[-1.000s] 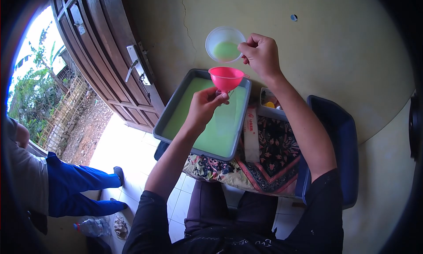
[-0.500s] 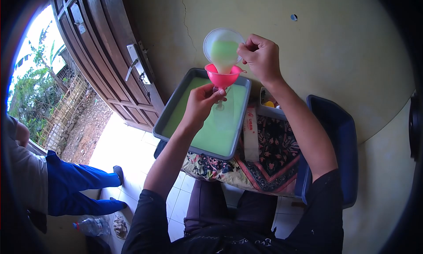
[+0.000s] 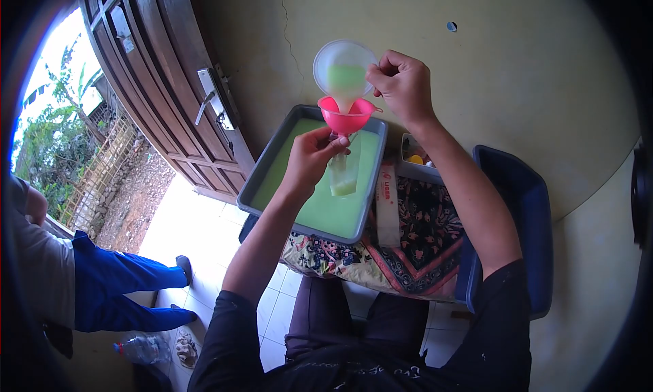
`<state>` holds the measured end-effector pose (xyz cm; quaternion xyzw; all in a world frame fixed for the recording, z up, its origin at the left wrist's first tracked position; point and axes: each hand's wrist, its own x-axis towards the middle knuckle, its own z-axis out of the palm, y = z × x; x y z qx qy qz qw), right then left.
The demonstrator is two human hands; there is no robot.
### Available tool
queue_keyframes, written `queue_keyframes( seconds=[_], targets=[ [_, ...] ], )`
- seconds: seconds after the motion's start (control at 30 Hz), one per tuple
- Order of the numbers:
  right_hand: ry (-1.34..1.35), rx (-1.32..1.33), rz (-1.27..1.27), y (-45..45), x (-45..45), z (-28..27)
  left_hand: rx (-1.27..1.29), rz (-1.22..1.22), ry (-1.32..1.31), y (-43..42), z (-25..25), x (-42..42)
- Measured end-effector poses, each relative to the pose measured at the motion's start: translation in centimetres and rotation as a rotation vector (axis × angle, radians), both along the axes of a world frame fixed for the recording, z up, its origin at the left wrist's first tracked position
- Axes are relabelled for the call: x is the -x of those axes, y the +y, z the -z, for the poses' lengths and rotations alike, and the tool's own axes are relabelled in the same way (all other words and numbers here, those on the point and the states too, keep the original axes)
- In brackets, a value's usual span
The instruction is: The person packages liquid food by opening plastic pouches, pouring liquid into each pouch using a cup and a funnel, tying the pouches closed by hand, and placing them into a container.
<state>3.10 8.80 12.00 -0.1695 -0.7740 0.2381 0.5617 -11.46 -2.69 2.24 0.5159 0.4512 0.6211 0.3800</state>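
My left hand (image 3: 314,162) is closed round the neck of a pink funnel (image 3: 345,121) and the mouth of a clear plastic bag (image 3: 342,166). The bag hangs below the funnel with pale green liquid in its bottom. Above, my right hand (image 3: 403,86) grips the edge of a whitish translucent plastic cup (image 3: 340,52), tilted so that green liquid pours into the funnel. Beneath them stands a grey tub (image 3: 246,200) holding light green liquid (image 3: 316,212); the bag hangs over it.
A long white packet (image 3: 388,215) lies on the patterned cloth (image 3: 425,222). Behind my right forearm is a small container (image 3: 416,166) with a yellow item. A dark blue tub (image 3: 537,256) stands at right. At left are an open door (image 3: 170,86), a person in blue trousers (image 3: 129,283) and a bottle (image 3: 144,348).
The bag under the funnel now hangs longer and fuller, with green liquid gathered at its bottom. Both hands stay nearly in place, and pouring from the cup continues.
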Motion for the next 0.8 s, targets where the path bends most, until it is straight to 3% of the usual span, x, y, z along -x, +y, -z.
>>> queue_keyframes(
  seconds=[0.17, 0.27, 0.8],
  targets=[
    [0.054, 0.306, -0.058, 0.14, -0.09, -0.2, -0.008, -0.002, -0.012, -0.18, -0.05, -0.14],
    [0.064, 0.352, -0.073, 0.37, -0.27, -0.06, -0.009, -0.001, -0.013, -0.36, -0.12, -0.2],
    [0.03, 0.174, -0.031, -0.26, -0.6, 0.37, -0.022, 0.013, -0.032, -0.54, -0.22, -0.39]
  ],
)
